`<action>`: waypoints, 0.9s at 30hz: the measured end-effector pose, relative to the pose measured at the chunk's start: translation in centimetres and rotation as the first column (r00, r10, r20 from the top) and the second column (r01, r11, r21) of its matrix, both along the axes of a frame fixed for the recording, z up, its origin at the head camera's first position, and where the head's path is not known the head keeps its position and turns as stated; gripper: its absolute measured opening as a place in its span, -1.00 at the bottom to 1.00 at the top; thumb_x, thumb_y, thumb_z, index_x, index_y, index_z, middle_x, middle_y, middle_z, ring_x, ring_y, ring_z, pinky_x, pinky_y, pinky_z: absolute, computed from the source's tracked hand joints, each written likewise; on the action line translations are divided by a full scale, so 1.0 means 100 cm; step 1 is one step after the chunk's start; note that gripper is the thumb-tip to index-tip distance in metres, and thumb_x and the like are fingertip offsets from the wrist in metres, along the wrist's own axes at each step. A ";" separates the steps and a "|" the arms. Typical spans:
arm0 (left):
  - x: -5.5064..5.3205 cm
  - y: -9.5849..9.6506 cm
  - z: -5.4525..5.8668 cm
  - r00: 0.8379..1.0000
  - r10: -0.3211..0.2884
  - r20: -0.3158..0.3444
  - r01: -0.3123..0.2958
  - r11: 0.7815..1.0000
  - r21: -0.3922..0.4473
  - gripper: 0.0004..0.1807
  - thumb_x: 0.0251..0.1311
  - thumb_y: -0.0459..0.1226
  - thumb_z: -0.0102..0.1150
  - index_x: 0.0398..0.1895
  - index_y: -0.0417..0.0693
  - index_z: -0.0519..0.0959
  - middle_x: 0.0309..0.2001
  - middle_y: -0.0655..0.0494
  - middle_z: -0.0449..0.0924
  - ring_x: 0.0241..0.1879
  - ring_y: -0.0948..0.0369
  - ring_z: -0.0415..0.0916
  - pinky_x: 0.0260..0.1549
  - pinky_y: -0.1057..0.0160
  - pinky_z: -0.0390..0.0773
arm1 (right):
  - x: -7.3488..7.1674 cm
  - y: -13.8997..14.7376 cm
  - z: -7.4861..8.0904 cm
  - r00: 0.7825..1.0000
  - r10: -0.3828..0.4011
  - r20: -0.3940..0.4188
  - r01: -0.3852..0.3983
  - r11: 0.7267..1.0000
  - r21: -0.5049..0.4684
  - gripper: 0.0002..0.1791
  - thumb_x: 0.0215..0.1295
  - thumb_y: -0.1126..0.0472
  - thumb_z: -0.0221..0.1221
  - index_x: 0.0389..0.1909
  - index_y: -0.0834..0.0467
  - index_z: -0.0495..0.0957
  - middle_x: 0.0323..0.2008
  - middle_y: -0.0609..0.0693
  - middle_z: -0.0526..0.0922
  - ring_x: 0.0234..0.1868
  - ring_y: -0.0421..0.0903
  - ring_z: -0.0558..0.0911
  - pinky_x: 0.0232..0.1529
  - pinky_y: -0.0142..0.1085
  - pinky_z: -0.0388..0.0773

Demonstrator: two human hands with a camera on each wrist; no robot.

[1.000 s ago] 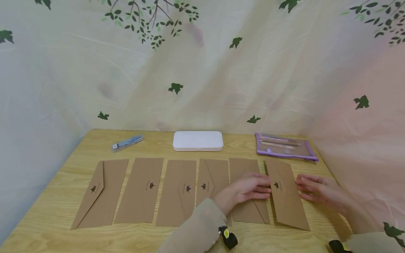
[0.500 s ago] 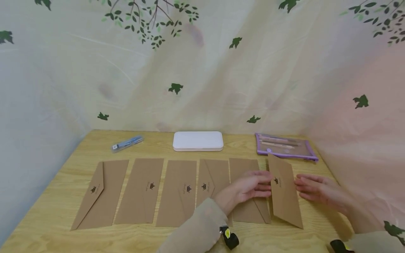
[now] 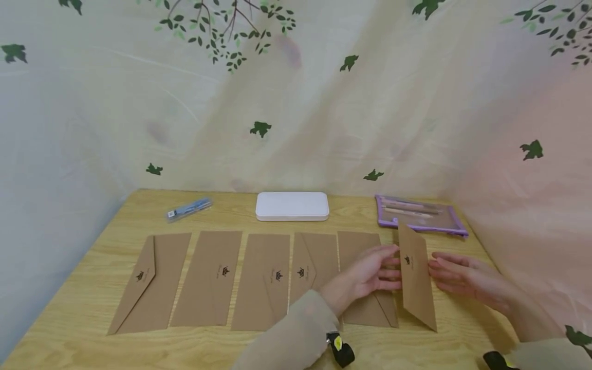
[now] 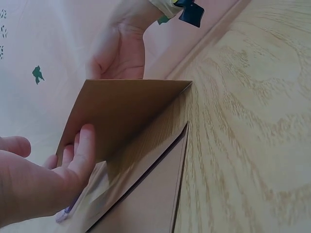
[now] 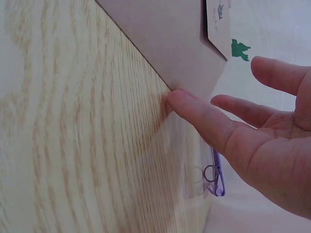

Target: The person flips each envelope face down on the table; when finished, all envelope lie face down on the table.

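A brown kraft envelope with a small crown print stands tilted up on its long edge at the right end of a row. Its printed face is toward the right. The left hand has its extended fingers at the envelope's left face; in the left wrist view the fingertips lie against the brown paper. On the other side, the right hand holds its fingers loosely extended at the lower edge. From the right wrist, one fingertip meets the envelope where it reaches the tabletop.
Several more brown envelopes lie flat in a row to the left, the closest one partly under the left hand. Behind them are a clear pen packet, a white case and a purple-edged pouch with pens. Fabric walls enclose the wooden table.
The rightmost envelope has swung up from a shallow tilt to a steeper one, its lower right corner shifting left. Both hands stay beside it, the right hand slightly closer in.
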State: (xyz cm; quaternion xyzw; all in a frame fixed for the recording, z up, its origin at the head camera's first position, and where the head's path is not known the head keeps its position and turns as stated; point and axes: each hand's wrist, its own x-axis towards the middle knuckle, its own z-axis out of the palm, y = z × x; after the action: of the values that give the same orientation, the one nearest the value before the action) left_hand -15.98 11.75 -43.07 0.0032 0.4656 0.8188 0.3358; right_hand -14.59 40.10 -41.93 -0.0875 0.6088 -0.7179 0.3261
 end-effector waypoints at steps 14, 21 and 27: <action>0.000 0.011 0.004 1.000 -0.024 0.007 0.024 0.999 0.036 -0.61 0.49 -0.14 0.07 0.26 -0.12 0.49 0.10 -0.15 0.56 0.06 -0.16 0.57 0.10 -0.23 0.55 | 0.001 -0.006 0.001 0.998 0.001 -0.066 0.002 0.999 0.049 -0.34 0.68 0.27 -0.24 0.55 0.43 -0.32 0.25 -0.21 0.54 0.23 -0.25 0.55 0.20 -0.08 0.55; 0.005 0.015 0.006 0.999 -0.032 0.011 0.031 0.999 0.044 -0.60 0.48 -0.16 0.08 0.27 -0.14 0.46 0.11 -0.16 0.55 0.03 -0.14 0.57 0.10 -0.23 0.55 | 0.005 -0.012 0.003 0.995 -0.018 -0.100 0.030 0.991 0.127 -0.19 0.68 0.24 -0.21 0.43 0.54 -0.61 0.27 -0.17 0.51 0.20 -0.29 0.55 0.20 -0.01 0.54; 0.007 0.019 0.007 0.999 -0.049 -0.005 0.049 0.997 0.058 -0.57 0.49 -0.15 0.07 0.30 -0.18 0.46 0.14 -0.18 0.54 0.04 -0.13 0.57 0.11 -0.22 0.54 | 0.007 -0.013 0.005 0.993 -0.013 -0.116 0.027 0.992 0.121 -0.21 0.68 0.24 -0.23 0.43 0.54 -0.59 0.35 -0.01 0.45 0.20 -0.27 0.55 0.21 0.02 0.52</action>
State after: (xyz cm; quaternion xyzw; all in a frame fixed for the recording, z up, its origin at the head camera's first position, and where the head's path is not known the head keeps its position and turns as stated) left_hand -15.30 13.67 -42.41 0.0256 0.4419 0.8236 0.3546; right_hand -13.93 38.84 -41.38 -0.1025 0.6704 -0.6762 0.2879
